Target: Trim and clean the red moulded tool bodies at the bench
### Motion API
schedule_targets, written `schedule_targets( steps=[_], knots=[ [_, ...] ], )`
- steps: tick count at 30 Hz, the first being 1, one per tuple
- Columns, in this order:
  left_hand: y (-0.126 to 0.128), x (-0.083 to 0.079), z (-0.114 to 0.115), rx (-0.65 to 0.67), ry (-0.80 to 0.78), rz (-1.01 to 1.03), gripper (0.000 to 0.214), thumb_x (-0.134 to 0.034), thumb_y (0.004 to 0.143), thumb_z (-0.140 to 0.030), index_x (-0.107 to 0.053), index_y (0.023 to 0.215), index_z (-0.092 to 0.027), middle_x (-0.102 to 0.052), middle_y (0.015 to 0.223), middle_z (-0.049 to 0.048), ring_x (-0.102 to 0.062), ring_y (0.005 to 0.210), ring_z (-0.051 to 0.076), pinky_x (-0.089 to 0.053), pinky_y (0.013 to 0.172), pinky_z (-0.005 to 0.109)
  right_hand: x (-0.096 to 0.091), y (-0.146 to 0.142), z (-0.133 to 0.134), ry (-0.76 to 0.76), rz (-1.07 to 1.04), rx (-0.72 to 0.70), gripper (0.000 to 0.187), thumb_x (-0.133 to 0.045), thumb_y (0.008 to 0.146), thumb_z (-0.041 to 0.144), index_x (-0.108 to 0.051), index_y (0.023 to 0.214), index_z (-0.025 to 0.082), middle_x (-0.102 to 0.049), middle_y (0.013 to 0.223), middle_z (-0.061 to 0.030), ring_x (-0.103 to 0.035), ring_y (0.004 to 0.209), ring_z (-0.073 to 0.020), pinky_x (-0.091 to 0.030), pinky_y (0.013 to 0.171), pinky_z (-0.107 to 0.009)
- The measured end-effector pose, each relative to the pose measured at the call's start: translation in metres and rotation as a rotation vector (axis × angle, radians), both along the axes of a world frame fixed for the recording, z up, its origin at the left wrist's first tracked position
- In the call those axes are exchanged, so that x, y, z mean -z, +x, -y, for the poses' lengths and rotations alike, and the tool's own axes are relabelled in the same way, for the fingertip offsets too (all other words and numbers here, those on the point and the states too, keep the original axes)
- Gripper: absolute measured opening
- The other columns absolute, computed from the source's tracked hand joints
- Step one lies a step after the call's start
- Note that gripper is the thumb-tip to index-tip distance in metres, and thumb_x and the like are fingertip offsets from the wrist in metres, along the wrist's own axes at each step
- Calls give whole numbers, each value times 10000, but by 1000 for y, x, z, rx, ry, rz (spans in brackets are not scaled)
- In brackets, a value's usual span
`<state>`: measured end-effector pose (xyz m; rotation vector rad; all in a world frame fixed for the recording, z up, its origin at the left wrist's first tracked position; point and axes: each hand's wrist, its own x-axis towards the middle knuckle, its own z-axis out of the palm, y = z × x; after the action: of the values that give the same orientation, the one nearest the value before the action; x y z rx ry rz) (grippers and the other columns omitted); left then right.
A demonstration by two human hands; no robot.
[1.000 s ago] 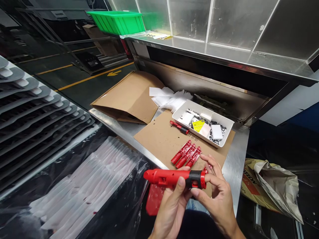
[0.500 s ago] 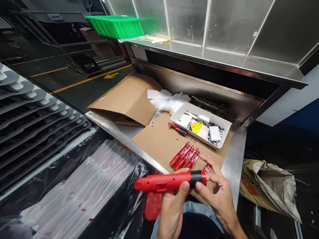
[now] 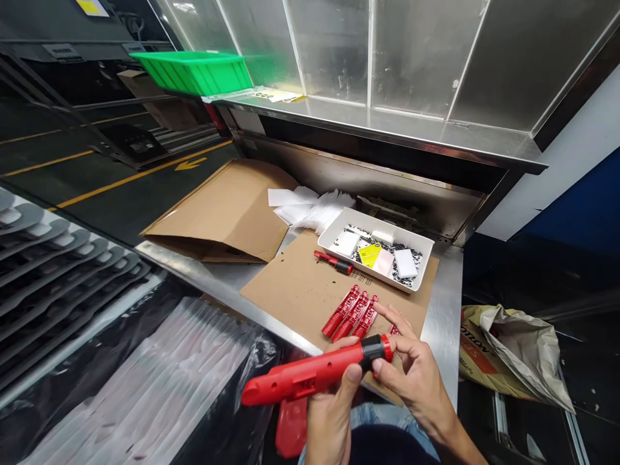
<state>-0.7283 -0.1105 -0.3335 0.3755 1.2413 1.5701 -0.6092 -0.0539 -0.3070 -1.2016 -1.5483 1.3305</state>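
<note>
A long red plastic tube-shaped housing point(image 3: 303, 376) with a black collar point(image 3: 372, 351) and a red end ring is held in front of me, tilted with its rounded end down to the left. My left hand point(image 3: 333, 403) is closed around its middle, thumb on the near side. My right hand point(image 3: 415, 365) pinches the collar end between thumb and index finger, with another finger raised. Just beyond, several open red half shells point(image 3: 349, 314) lie side by side on a cardboard sheet point(image 3: 285, 284). One is partly hidden by my right hand.
Behind the shells stands a white tray point(image 3: 323, 245) of small black parts and white blocks. Beside it lies another red-and-black piece point(image 3: 334, 262). Left are white paper slips point(image 3: 310, 208) and a cardboard box point(image 3: 223, 213). A paper sack point(image 3: 513, 352) stands right; wrapped sheets point(image 3: 159, 387) lie lower left.
The red housing has tilted, its rounded end dropping lower left, while both hands keep hold. My view has shifted, so the bench contents appear further left.
</note>
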Motion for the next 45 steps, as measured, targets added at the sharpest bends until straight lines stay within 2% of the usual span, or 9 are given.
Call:
schedule_targets(
  steps=[6,15,20,24,27,31,34,36,45],
  knots=[
    [1,1,-3,-33,0,4,552,-831,699,-487,-658,1148,-217,-727,1096,72,-666,1065,264,-538,933,315,3,-5,3,127,127,39,87,-598,743,227,-681,717,230,-570,1427,-71,-268,1465,-346,-187,1177,-611],
    [8,-12,-12,-199,-50,128,628,-949,474,-462,-722,1005,-215,-765,979,54,-713,957,266,-608,804,289,-3,-19,10,322,272,191,167,-513,725,140,-632,822,205,-464,1511,-101,-271,1475,-319,-287,1168,-591],
    [-6,-19,-20,-140,-40,438,415,-919,583,-395,-763,920,-209,-790,921,42,-734,883,200,-601,788,219,-12,5,12,213,144,111,159,-582,786,235,-661,925,233,-436,1527,-104,-317,1455,-349,-242,1172,-621],
    [-19,-18,-18,-5,-28,674,189,-775,792,-269,-780,952,-168,-785,1024,79,-727,965,188,-591,801,188,-8,22,12,312,57,189,91,-588,868,241,-676,882,258,-467,1508,-57,-325,1453,-315,-278,1170,-564],
    [-19,-15,-15,40,-32,756,170,-674,885,-245,-776,991,-160,-771,1071,100,-731,959,182,-594,803,193,-5,26,12,339,55,191,125,-585,902,248,-676,817,263,-502,1479,-28,-329,1448,-299,-282,1169,-540],
    [-10,-15,-14,-30,-79,710,237,-797,784,-325,-781,972,-181,-783,1023,86,-739,871,165,-594,701,160,-6,23,15,340,43,165,263,-565,921,279,-620,667,238,-530,1428,-25,-321,1440,-314,-290,1161,-535],
    [-6,-21,-14,-25,-91,628,393,-915,601,-376,-784,937,-221,-791,934,56,-730,746,169,-604,671,214,-7,17,18,365,65,157,41,-642,871,292,-677,883,275,-466,1468,-37,-303,1443,-329,-280,1161,-575],
    [-5,-26,-13,-20,-78,542,446,-927,560,-415,-779,938,-229,-785,885,49,-718,707,180,-610,718,279,-7,13,20,381,102,122,146,-652,861,283,-685,1002,308,-433,1494,-30,-283,1453,-330,-272,1162,-598],
    [-3,-21,-11,-62,-87,467,443,-929,545,-445,-777,920,-262,-777,933,62,-692,1010,286,-516,992,451,-6,6,19,343,204,73,196,-723,795,356,-674,969,279,-460,1471,-87,-295,1437,-374,-285,1140,-645]
  ],
)
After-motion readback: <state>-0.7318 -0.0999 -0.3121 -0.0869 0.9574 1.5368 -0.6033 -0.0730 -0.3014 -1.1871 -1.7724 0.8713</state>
